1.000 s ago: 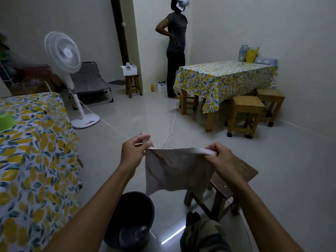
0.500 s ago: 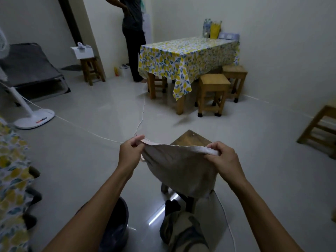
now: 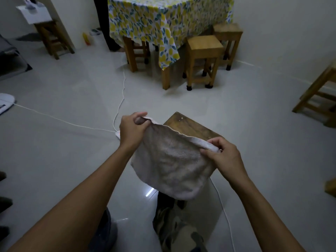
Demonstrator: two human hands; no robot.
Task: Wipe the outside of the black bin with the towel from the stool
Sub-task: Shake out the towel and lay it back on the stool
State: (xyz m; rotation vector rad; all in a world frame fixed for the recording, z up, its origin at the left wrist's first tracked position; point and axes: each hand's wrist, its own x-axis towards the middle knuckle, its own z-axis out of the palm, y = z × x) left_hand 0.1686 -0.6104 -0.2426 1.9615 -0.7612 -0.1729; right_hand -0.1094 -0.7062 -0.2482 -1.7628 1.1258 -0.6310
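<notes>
A pale beige towel (image 3: pixel 172 164) hangs spread between my two hands above the floor. My left hand (image 3: pixel 131 130) pinches its upper left corner, and my right hand (image 3: pixel 223 157) pinches the white hem at its upper right. Behind the towel stands a dark wooden stool (image 3: pixel 190 126), its top bare. The black bin (image 3: pixel 104 231) shows only as a dark sliver at the bottom, mostly hidden under my left forearm.
A table with a lemon-print cloth (image 3: pixel 163 24) and light wooden stools (image 3: pixel 203 59) stand ahead. White cables (image 3: pixel 120 99) cross the floor. Another stool (image 3: pixel 316 95) is at the right edge. My knee in camouflage trousers (image 3: pixel 178 228) is below the towel.
My view has tilted down and to the right, so the bin has slid almost out of sight. Both hands have kept hold of the towel, which now sags lower between them.
</notes>
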